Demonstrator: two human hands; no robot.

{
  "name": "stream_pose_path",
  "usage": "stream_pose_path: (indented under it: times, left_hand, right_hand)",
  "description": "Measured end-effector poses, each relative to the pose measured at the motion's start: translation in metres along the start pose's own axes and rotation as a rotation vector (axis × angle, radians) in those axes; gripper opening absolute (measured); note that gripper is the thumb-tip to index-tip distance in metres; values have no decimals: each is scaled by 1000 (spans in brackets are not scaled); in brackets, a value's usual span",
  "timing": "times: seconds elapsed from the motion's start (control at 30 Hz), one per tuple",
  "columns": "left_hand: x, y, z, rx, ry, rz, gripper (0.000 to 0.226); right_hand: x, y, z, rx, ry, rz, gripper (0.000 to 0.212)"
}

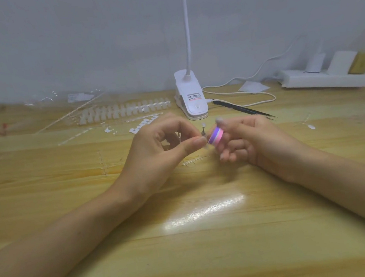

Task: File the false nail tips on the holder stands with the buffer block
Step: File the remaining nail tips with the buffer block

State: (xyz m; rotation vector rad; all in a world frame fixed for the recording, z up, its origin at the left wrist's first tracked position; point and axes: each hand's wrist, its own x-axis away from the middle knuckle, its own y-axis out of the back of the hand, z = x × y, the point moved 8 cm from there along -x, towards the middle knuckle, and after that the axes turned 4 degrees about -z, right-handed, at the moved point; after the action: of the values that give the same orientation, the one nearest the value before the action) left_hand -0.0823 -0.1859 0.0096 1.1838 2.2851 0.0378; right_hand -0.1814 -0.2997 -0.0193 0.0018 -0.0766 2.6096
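Over the tabletop (213,249), the left hand (155,148) pinches a holder stand (203,134) between its fingers; the right hand (255,143) curls its fingers round the buffer block (217,137), just beside the stand.

- The clip lamp (191,100) stands at the back of the tabletop (203,262), its neck rising out of view
- Left of it, rows of nail tips (123,111) and clear strips (73,138) litter the wood
- Right of it lie a looped cable (273,97) and black tweezers (244,108), with a power strip (326,79) farther off
- In front of it the left hand (161,145) and right hand (253,141) nearly meet; bare wood opens between the forearms
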Motion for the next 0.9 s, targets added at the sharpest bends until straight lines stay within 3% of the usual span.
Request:
stream_pose_path:
  times: [0.13, 0.27, 0.4, 0.5, 0.63, 0.77, 0.9]
  left_hand:
    - [0, 1, 0, -20, -12, -7, 18]
    - [0, -1, 0, -19, -9, 9, 17]
    - [1, 0, 0, -4, 8, -7, 21]
    - [0, 1, 3, 16, 44, -17, 21]
    - [-1, 5, 6, 6, 72, -53, 12]
    - [0, 5, 5, -32, 56, -67, 19]
    - [0, 6, 5, -64, 53, -84, 18]
  right_hand:
    - [3, -12, -2, 73, -1, 106, 28]
    - [-1, 2, -1, -21, 27, -7, 35]
    - [3, -11, -2, 65, 39, 111, 23]
    - [0, 1, 0, -12, 68, 17, 28]
    - [6, -10, -2, 77, 84, 125, 22]
    - [2, 7, 1, -20, 121, -37, 27]
    - [6, -7, 0, 119, 132, 57, 26]
